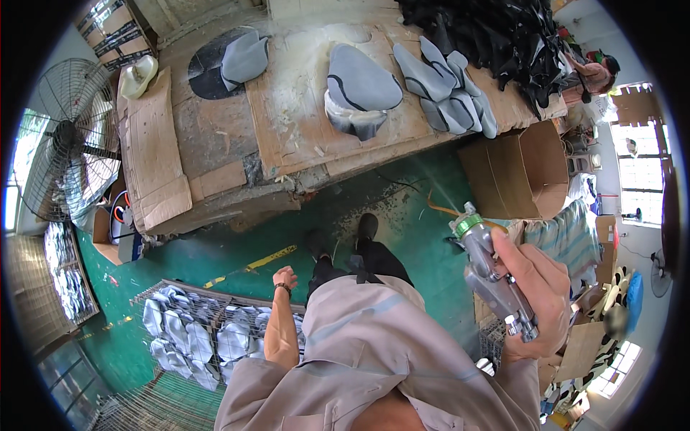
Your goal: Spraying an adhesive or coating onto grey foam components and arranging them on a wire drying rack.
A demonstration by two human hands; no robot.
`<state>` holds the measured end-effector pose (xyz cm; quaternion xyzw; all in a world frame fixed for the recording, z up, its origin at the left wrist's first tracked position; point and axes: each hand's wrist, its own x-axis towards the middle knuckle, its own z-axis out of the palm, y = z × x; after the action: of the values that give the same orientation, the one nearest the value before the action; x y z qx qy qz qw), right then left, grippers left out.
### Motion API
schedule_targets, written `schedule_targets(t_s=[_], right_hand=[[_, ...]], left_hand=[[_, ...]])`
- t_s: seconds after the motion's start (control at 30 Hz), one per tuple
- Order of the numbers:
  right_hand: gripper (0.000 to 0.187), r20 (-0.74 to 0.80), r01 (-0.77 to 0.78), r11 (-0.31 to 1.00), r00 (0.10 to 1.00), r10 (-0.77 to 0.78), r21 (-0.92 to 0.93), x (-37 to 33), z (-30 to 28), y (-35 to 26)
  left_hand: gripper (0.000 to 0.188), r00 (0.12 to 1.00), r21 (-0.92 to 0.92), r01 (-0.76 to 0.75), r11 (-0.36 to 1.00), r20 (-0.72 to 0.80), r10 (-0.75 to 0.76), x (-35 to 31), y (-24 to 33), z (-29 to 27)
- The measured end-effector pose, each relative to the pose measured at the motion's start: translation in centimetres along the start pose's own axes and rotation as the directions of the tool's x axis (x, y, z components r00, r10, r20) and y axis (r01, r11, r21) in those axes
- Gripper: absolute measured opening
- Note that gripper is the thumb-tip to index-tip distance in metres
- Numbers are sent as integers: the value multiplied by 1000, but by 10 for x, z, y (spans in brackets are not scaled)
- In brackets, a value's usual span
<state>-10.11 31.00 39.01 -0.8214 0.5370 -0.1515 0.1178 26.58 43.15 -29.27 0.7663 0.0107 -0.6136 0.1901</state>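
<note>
A grey spray gun with a green ring behind its nozzle is gripped in my right hand, raised at the right. Its nozzle points up and left, toward the bench, and a faint pale mist streaks from it. My left hand hangs low beside my body, wearing a dark bracelet, fingers loosely bent and nothing visible in it. On the cardboard-covered bench, a grey saddle-shaped cover with a black stripe rests on a whitish, crusted block. Neither hand touches it.
More grey covers lie to its right, and one cover to the left. Black pieces are heaped at the back right. An open cardboard box stands below the bench, wire racks of grey pieces behind me, a large fan at left.
</note>
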Motion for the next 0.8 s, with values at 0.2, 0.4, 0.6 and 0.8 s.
schedule_targets(t_s=[0.2, 0.4, 0.6, 0.8], right_hand=[[59, -19, -156, 983, 987, 159, 98, -34, 7, 4], [68, 10, -46, 992, 999, 45, 114, -66, -11, 56], [48, -97, -491, 842, 848, 520, 221, -92, -20, 102], [75, 7, -122, 916, 992, 129, 382, -103, -20, 183]], left_hand=[[19, 897, -148, -434, 889, 27, 442, -21, 82, 51], [23, 407, -190, -894, 407, 39, 912, -102, 264, 155], [33, -145, 326, -927, -184, 139, 980, -243, 417, 291], [34, 44, 682, -725, -96, 185, 982, -191, 454, 297]])
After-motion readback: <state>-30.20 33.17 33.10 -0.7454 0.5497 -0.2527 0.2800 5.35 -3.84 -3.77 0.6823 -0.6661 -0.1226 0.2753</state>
